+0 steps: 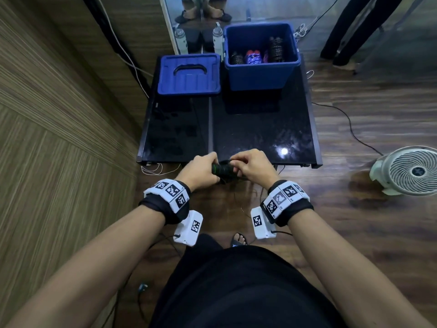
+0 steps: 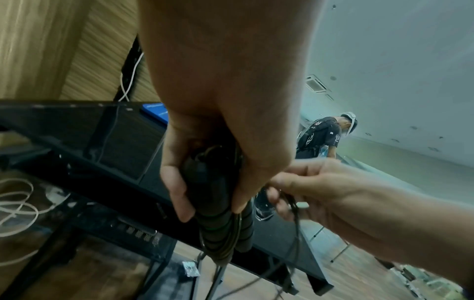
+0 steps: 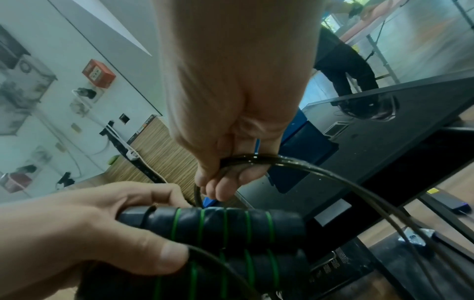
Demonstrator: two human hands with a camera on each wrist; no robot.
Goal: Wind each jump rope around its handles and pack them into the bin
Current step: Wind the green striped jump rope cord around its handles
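Several wound ropes lie in the bin; left hand grips the handles, right hand pinches unwound rope above them.

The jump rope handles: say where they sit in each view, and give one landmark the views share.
Head: jump rope handles low centre, between both hands, at the table's near edge.
Left wrist: handles centre, in the left hand's grip, pointing down.
Right wrist: handles lower centre, lying sideways below the right hand.
Shared landmark: the black table.
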